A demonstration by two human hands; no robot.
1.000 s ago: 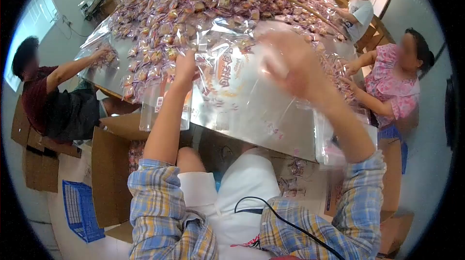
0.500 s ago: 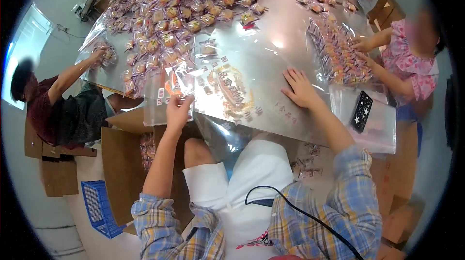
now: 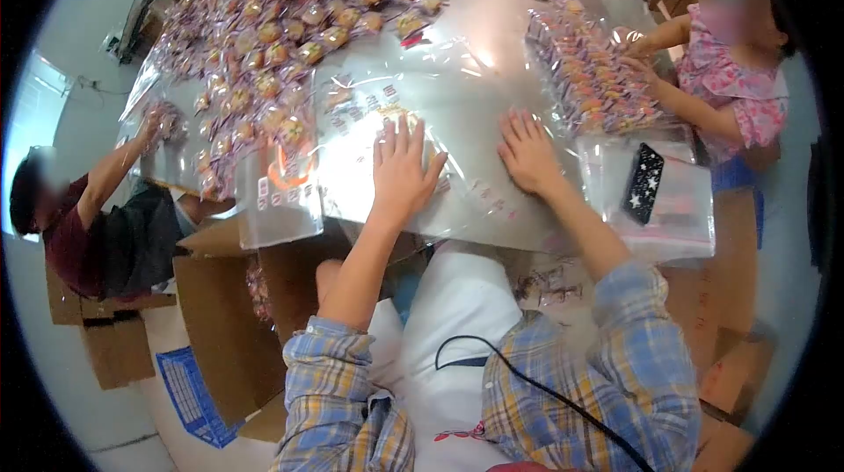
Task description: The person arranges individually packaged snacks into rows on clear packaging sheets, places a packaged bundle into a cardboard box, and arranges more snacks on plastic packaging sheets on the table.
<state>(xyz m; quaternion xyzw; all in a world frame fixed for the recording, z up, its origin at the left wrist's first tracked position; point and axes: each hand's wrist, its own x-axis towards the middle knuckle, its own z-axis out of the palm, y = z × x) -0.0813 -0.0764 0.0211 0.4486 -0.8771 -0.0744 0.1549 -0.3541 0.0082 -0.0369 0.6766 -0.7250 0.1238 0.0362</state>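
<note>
My left hand (image 3: 403, 170) lies flat with fingers spread on a large clear printed plastic bag (image 3: 347, 120), on the metal table (image 3: 475, 50). To its right, my right hand (image 3: 529, 154) rests palm down, fingers apart, on the same sheet of plastic or the metal beside it; which one, I cannot tell. Neither hand holds anything. Beyond them is a large heap of small wrapped snacks (image 3: 272, 32), with one wrapped piece (image 3: 411, 24) at its near edge.
Clear bags (image 3: 281, 195) hang at the near left edge. A black star-patterned phone (image 3: 644, 184) lies on more bags (image 3: 686, 213) at the right. Rows of packed snacks (image 3: 593, 76) are near a co-worker (image 3: 734, 76). Another person (image 3: 105, 217) sits left. Below are a cardboard box (image 3: 220, 323) and blue crate (image 3: 193, 397).
My left hand has moved from the table's near edge onto the printed bag and spread flat. My right hand, raised a second ago, stays down on the table. The view has shifted.
</note>
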